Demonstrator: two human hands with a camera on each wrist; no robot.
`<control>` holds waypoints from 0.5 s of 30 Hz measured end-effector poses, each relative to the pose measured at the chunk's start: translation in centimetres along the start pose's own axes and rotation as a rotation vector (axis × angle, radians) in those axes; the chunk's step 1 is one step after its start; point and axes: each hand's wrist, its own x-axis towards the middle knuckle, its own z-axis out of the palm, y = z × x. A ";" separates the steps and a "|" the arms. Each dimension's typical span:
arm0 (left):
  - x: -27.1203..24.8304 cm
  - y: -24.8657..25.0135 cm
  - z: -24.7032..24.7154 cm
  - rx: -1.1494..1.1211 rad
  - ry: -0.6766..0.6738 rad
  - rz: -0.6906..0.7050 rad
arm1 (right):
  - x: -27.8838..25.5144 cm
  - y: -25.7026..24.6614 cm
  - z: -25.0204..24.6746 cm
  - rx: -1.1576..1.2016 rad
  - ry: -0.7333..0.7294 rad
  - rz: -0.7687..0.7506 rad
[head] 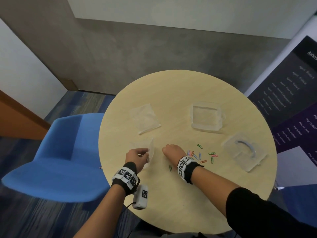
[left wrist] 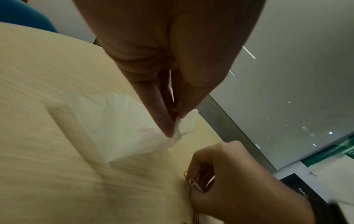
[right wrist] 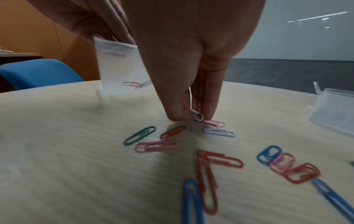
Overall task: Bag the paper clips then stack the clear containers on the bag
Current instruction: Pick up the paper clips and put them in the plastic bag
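Note:
My left hand [head: 145, 154] pinches the top edge of a small clear bag [head: 151, 148] and holds it upright at the table's near left. In the right wrist view this bag [right wrist: 118, 68] has two clips [right wrist: 137, 84] at its bottom. My right hand [head: 165, 149] is beside the bag, and its fingertips pinch a pale paper clip [right wrist: 197, 116] against the tabletop. Several coloured paper clips [head: 200, 156] lie scattered behind that hand. Two clear containers stand apart: one [head: 206, 115] at the far right, one [head: 243, 152] at the right edge.
A second flat clear bag [head: 145, 118] lies on the round wooden table [head: 171, 86] beyond my left hand. A blue chair [head: 60, 152] stands to the table's left. A dark printed banner [head: 283, 93] leans on the right.

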 end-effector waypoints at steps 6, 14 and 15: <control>-0.3 0.2 0.3 0.011 -0.010 -0.011 | 0.7 4.9 0.4 0.419 0.147 0.322; -0.3 1.5 2.6 0.016 -0.054 0.017 | -2.9 5.3 -0.7 1.770 0.318 0.531; -0.5 1.8 3.0 0.022 -0.062 0.031 | -3.0 4.2 -1.2 1.834 0.272 0.456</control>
